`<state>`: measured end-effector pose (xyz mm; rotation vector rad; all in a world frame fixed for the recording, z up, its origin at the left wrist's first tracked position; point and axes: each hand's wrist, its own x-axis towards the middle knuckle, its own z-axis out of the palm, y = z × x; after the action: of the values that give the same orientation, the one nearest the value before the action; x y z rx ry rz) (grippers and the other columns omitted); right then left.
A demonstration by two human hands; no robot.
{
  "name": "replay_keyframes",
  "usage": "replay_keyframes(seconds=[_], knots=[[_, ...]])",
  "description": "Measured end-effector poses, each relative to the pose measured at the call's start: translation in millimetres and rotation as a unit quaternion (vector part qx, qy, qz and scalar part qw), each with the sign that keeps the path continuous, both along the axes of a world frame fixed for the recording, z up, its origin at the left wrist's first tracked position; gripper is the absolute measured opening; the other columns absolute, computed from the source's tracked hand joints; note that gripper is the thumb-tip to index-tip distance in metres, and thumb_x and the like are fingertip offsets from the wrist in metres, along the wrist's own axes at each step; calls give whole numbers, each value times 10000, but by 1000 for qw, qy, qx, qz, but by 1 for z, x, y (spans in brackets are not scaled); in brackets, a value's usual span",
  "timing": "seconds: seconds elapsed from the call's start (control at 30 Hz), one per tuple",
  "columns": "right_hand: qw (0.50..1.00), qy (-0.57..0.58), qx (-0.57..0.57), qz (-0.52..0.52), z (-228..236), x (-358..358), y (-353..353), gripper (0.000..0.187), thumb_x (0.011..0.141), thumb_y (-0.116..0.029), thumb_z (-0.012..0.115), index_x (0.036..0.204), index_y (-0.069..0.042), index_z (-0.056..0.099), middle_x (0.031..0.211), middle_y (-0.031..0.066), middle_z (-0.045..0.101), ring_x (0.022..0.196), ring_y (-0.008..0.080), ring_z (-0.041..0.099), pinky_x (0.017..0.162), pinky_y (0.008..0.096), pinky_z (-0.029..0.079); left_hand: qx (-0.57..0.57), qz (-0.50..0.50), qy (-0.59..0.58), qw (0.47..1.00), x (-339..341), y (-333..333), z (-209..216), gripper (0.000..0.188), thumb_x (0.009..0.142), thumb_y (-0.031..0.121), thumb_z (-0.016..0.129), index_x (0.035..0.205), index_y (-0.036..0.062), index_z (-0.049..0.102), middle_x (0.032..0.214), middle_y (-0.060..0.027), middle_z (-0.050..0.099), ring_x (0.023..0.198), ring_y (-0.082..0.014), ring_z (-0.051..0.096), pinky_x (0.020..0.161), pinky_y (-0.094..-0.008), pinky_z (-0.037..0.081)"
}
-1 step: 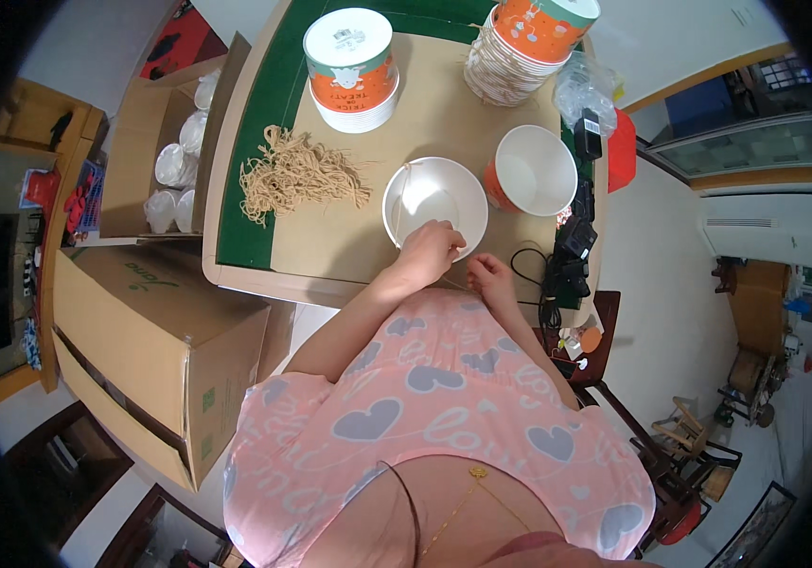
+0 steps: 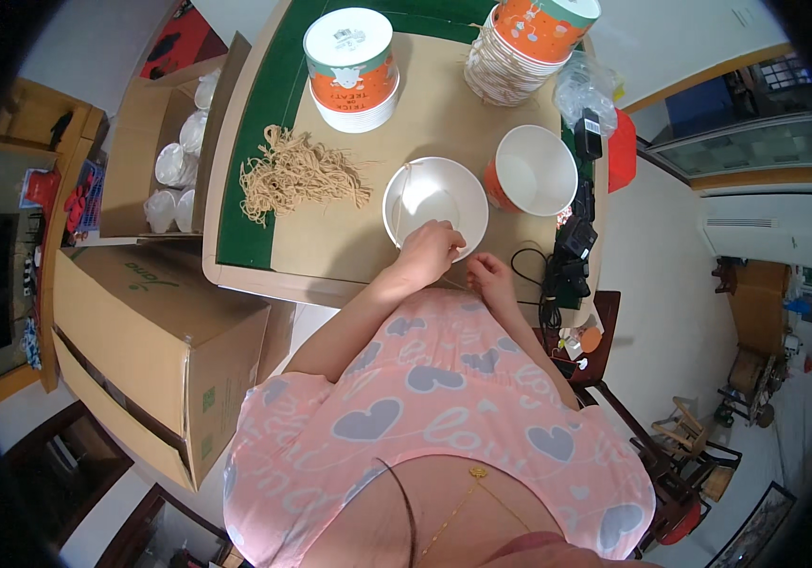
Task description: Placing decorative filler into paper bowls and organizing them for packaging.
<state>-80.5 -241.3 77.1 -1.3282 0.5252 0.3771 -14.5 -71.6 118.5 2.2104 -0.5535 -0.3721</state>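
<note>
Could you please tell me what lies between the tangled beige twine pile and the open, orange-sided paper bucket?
In the head view, a round, white-lined paper bucket is between the twine pile and the orange-sided bucket.

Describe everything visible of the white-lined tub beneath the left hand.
The tub is round and open, its smooth white inside looking like coated paper; its outer wall is largely hidden. It sits mouth up on the brown sheet. A thin tan strand crosses its far left rim. The left hand covers part of the near rim; the right hand is close by, contact unclear.
</note>
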Motion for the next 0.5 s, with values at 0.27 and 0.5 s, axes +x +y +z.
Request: replay_keyframes(seconds=[0.27,0.5], knots=[[1000,-16,12,-4,-6,5,2,96,850,-95,576,915,-26,585,744,8,571,608,86,522,544,224,437,9,-7,-5,1000,2,-1,-4,120,757,116,630,860,76,679,849,-75,620,870,-270,579,763,-374,461],[999,-10,36,-11,-8,5,1,136,878,-108,563,988,-30,543,785,47,596,641,113,559,570,240,475,-11,-12,12,1000,4,-1,-2,94,748,99,596,805,63,661,834,-106,614,848,-299,584,742,-400,463]])
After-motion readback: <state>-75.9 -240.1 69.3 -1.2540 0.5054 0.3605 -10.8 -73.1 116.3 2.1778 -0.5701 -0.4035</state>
